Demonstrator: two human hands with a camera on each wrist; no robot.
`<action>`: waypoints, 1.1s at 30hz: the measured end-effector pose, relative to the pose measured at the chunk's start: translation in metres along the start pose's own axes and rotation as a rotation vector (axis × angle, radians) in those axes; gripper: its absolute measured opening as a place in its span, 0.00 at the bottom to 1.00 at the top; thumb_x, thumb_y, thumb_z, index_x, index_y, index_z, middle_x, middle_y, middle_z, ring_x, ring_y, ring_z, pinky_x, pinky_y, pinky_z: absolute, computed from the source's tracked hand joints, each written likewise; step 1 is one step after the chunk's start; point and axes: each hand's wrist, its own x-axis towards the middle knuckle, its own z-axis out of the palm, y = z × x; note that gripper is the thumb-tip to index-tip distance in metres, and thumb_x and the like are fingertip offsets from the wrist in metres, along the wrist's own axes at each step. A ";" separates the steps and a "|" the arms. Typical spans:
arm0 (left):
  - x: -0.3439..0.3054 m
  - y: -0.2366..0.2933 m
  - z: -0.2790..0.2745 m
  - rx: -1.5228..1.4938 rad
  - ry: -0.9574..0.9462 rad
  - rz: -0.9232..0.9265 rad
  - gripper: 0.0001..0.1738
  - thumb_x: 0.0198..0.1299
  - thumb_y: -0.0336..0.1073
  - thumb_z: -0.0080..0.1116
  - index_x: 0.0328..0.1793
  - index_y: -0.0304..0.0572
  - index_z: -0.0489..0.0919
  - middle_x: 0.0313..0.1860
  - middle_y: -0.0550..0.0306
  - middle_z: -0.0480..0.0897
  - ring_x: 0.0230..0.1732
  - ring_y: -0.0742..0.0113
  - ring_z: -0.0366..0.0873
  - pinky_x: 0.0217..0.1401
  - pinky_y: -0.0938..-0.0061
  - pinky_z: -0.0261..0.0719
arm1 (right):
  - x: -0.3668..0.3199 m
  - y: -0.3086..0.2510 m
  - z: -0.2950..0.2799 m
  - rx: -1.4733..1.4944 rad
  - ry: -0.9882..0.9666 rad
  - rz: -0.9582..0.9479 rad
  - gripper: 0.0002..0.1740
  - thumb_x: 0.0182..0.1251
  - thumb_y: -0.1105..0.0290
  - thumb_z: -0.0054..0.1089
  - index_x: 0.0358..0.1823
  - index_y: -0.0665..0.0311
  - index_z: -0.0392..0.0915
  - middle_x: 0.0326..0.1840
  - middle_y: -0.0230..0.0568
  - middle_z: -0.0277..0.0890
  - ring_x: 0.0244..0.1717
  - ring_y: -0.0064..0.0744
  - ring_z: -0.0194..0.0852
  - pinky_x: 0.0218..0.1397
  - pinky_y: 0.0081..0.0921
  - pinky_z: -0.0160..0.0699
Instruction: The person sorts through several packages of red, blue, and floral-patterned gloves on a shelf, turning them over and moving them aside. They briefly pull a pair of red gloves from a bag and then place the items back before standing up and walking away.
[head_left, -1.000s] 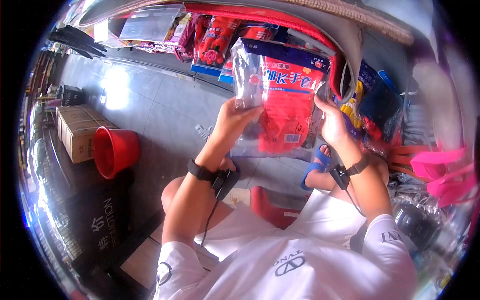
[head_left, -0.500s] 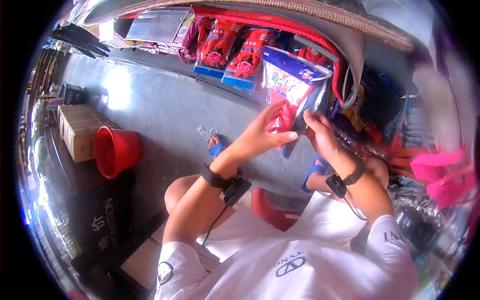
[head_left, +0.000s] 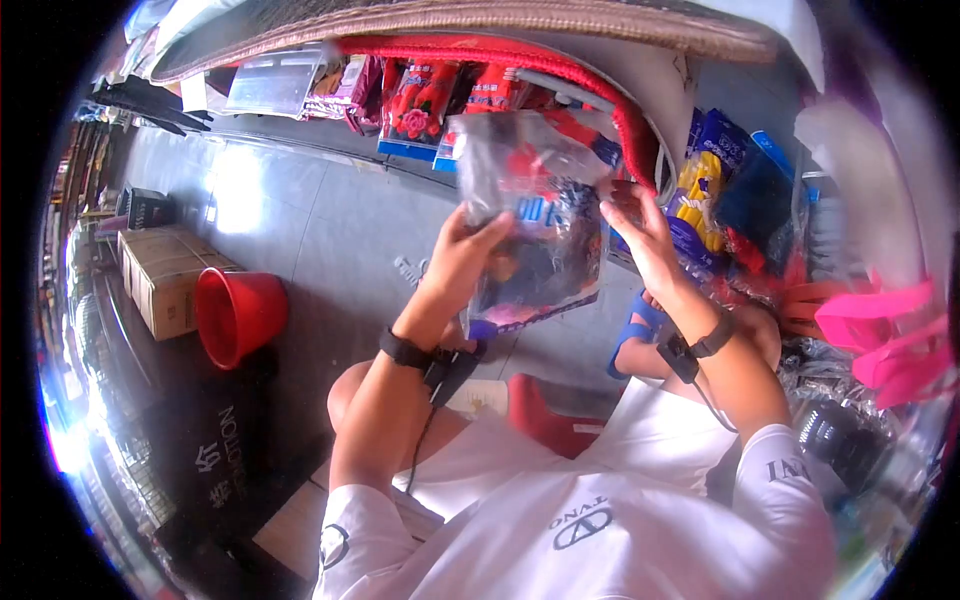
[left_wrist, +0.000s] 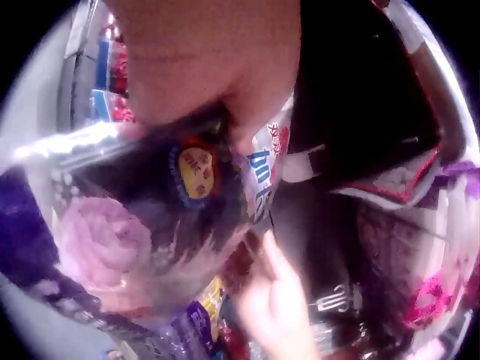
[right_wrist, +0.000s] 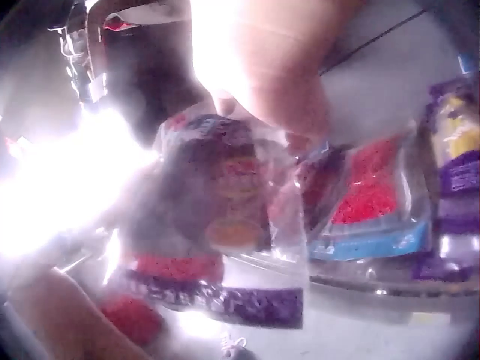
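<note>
A clear plastic package (head_left: 545,225) with red and dark contents and blue lettering hangs in front of the person. Its near edge, with a purple band, hangs low. The left hand (head_left: 452,265) grips its left side, thumb on the face towards the camera. On the upper right edge, the right hand (head_left: 652,250) pinches the plastic with its fingertips. A pink rose print on the package (left_wrist: 105,244) shows in the left wrist view, below the left hand (left_wrist: 210,60). The right wrist view has the package (right_wrist: 217,187) below the right hand (right_wrist: 262,67).
Red packages with blue bottom edges (head_left: 412,115) line the shelf behind. Yellow and purple packages (head_left: 700,205) lie at the right, near pink straps (head_left: 885,335). A red bucket (head_left: 238,315) and a cardboard box (head_left: 165,280) stand on the floor at the left. A red boot-like object (head_left: 545,415) is between the legs.
The package has turned from its red printed face, through a tilted edge-on pose, to a darker face. The left hand has moved back left; the right hand has risen slightly.
</note>
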 end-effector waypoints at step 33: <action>-0.046 0.074 -0.100 1.219 0.478 0.528 0.20 0.62 0.44 0.62 0.54 0.41 0.76 0.43 0.42 0.83 0.47 0.41 0.81 0.49 0.52 0.79 | -0.081 0.268 0.078 0.222 0.059 0.917 0.20 0.66 0.72 0.65 0.58 0.59 0.73 0.46 0.35 0.79 0.45 0.32 0.78 0.48 0.37 0.79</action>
